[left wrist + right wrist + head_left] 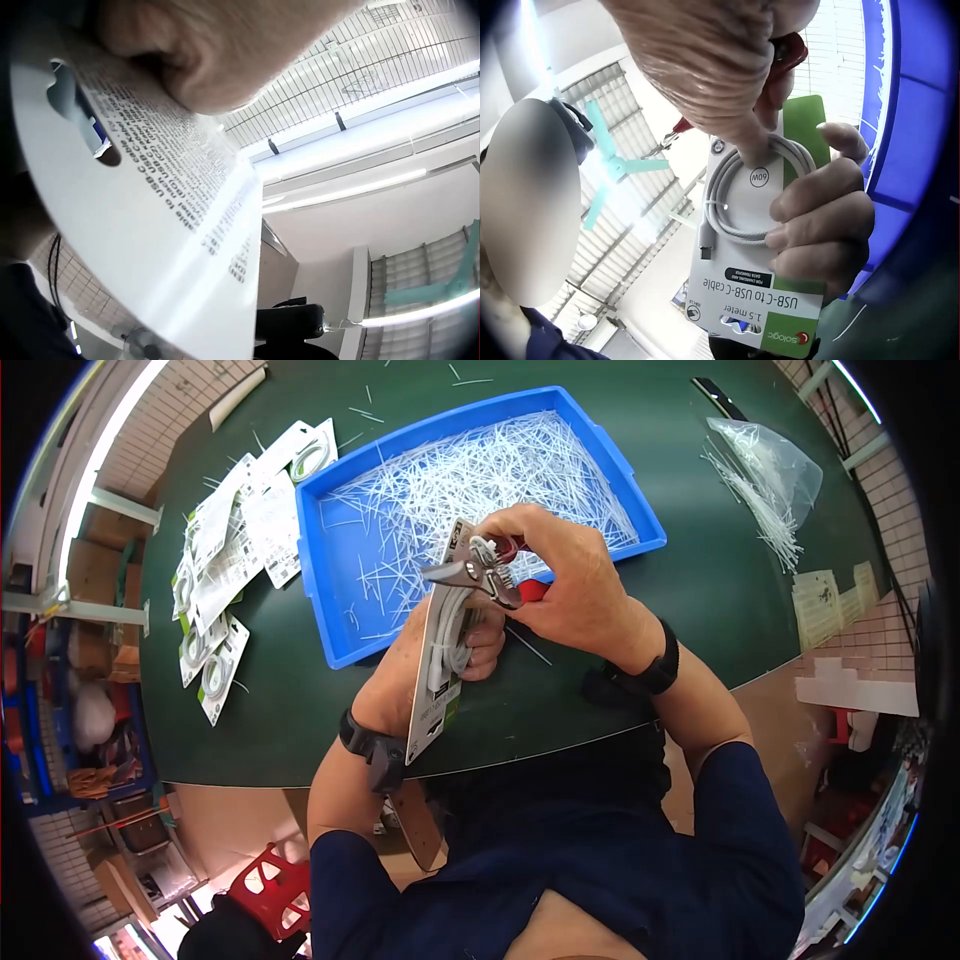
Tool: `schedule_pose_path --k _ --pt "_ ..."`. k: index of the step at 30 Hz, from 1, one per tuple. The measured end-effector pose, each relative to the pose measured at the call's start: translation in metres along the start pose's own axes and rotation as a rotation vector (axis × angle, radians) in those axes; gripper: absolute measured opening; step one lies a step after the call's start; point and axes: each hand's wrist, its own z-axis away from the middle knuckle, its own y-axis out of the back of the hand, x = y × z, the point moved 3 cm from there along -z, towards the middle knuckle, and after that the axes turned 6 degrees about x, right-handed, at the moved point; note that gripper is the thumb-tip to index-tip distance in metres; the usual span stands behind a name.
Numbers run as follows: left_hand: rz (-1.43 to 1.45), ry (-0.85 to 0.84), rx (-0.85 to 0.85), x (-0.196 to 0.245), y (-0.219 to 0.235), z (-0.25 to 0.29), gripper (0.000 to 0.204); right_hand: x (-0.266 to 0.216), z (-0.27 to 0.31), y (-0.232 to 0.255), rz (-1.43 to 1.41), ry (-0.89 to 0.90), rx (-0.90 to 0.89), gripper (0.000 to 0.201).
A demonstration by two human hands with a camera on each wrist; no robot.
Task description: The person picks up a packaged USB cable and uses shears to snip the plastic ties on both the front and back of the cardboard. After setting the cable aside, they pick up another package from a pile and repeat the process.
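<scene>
My left hand (398,665) holds a printed cardboard card (428,705) upright on edge, thumb and fingers around its side. A coiled white USB-C cable (714,196) lies against the card's front, with a thin white tie (717,203) across the coil in the right wrist view. My right hand (580,575) grips red-handled cutting pliers (465,573) whose metal head lies close to the card's upper part. In the right wrist view, a right fingertip touches the coil, and the left fingers (821,217) press on its other side. The left wrist view shows the card's printed back (187,217).
A blue tray (318,575) full of loose white plastic ties stands just beyond my hands. Several carded cables (235,530) are piled on the left. A clear plastic bag (790,470) of ties lies at the right. The green table's (560,725) curved front edge runs before me.
</scene>
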Motion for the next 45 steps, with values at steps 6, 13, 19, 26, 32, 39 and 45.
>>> schedule_pose_path --k 6,13,19,26,32,39,45 --pt "-0.013 -0.045 0.05 -0.002 -0.006 0.002 0.021 0.003 0.0 0.006 -0.003 0.023 -0.072 0.038" --pt "-0.211 -0.036 0.086 0.007 -0.016 0.002 0.031 -0.003 0.0 0.01 0.137 -0.081 0.024 0.029" --pt "-0.15 -0.1 0.084 0.003 0.002 -0.001 0.034 0.019 -0.01 0.034 0.27 -0.302 0.172 0.019" --pt "0.058 -0.055 0.095 0.004 -0.009 0.002 0.021 -0.003 0.001 0.006 -0.169 -0.288 -0.085 0.042" --pt "-0.059 -0.058 0.101 0.003 -0.012 0.001 0.022 -0.001 0.004 0.002 -0.057 -0.241 -0.108 0.042" --pt "-0.04 -0.077 0.156 -0.001 -0.01 -0.002 0.028 0.004 0.009 -0.002 -0.166 -0.32 -0.059 0.039" --pt "-0.146 -0.096 0.253 0.0 -0.019 0.0 0.034 0.002 0.009 -0.002 -0.228 -0.492 -0.035 0.034"
